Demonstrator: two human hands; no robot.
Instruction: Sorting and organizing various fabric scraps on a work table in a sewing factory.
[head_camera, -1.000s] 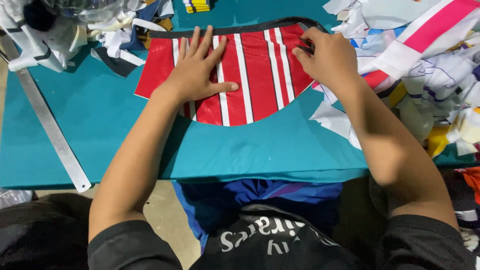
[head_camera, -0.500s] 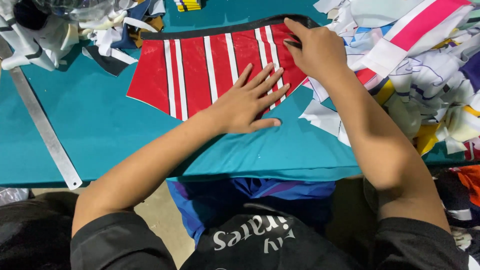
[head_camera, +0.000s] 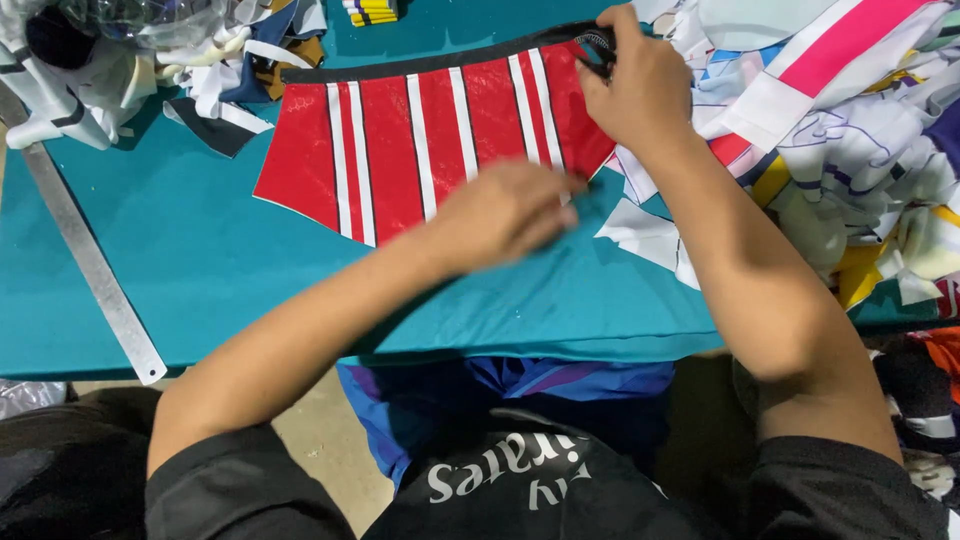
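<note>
A wide teal table (head_camera: 200, 290) fills most of what I can see, its cloth-like surface stretching from the left edge to the heap on the right. That heap, a pile of fabric scraps (head_camera: 850, 130) in white, pink, yellow and purple, spills over the table's right side. Another, smaller clutter of white and dark offcuts (head_camera: 150, 60) sits at the far left corner.

Flat on the table, towards its far edge, lies the red fabric panel (head_camera: 400, 140), shiny, crossed by white stripes and edged along the top with a black band. It tapers at the left and runs under the person's hands on the right.

The right hand (head_camera: 640, 85) is curled over the panel's upper right corner, fingers bent and pinching the black band there. The left hand (head_camera: 505, 210) lies palm down on the panel's lower right edge, fingers stretched out fairly flat and pressing the cloth to the table; it looks blurred, and it grips nothing.

A long metal ruler (head_camera: 85, 265) lies slantwise on the table's left side, well apart from the panel. A loose white scrap (head_camera: 645, 235) rests just beside the left hand's fingertips. At the far edge, a small yellow and purple striped piece (head_camera: 372, 10) shows.
</note>
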